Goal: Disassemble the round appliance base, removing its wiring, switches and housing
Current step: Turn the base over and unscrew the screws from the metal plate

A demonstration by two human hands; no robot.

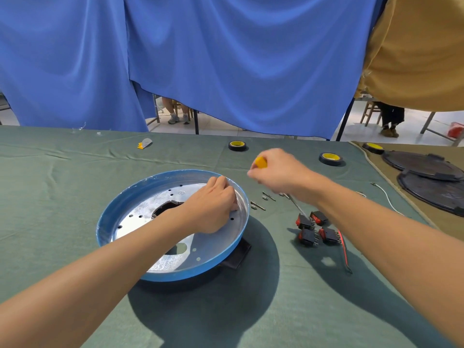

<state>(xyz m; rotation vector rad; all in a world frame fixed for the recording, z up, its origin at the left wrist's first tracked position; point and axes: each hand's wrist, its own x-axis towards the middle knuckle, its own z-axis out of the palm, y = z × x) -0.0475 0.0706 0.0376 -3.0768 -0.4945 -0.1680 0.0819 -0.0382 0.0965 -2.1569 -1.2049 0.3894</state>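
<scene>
While L-hand [211, 209] holds base [118, 207], R-hand [278, 172] grips screwdriver [260, 162].

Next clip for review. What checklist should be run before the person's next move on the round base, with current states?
1. Left hand rests inside the round base: ok.
2. Right hand grips the screwdriver: ok.
3. Screwdriver over the base: not ok, it is outside the rim.
4. Switches out: ok, four lie on the cloth.
5. Loose screws set aside by the rim: ok.
6. Screws remaining in the metal plate: cannot tell.
</scene>
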